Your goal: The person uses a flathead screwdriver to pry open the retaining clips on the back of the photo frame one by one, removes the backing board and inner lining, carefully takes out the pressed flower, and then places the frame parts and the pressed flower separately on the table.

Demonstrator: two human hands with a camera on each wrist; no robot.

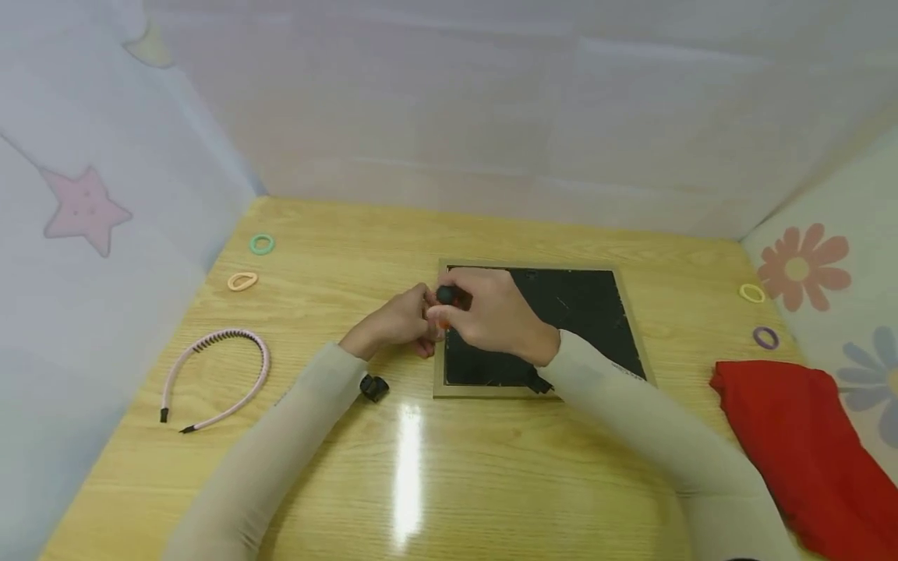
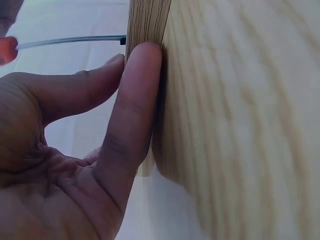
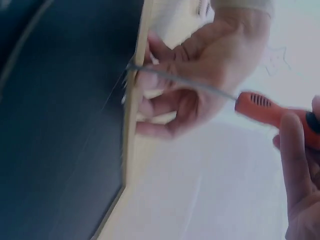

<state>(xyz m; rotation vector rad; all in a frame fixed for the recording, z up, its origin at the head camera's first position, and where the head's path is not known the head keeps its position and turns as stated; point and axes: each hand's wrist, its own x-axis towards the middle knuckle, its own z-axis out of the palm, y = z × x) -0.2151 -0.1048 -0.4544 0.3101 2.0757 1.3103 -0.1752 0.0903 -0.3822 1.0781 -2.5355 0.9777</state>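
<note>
A picture frame (image 1: 634,343) with a black back panel (image 1: 575,304) lies face down on the wooden table. My right hand (image 1: 494,308) grips a screwdriver, its orange and black handle (image 3: 260,106) standing above the frame's left edge. In the left wrist view, the metal shaft (image 2: 70,40) ends in a small dark tip or piece at that edge. My left hand (image 1: 393,321) holds the same edge, the index finger (image 2: 132,95) along its outer side and the thumb (image 2: 85,92) beside the screwdriver's tip. Fingers mostly hide the contact point in the head view.
A pink headband (image 1: 263,354), a green hair tie (image 1: 262,244) and an orange one (image 1: 242,281) lie left. Near my left sleeve is a small black object (image 1: 374,387). A red cloth (image 1: 793,436), a yellow ring (image 1: 752,293) and a purple ring (image 1: 765,337) lie right.
</note>
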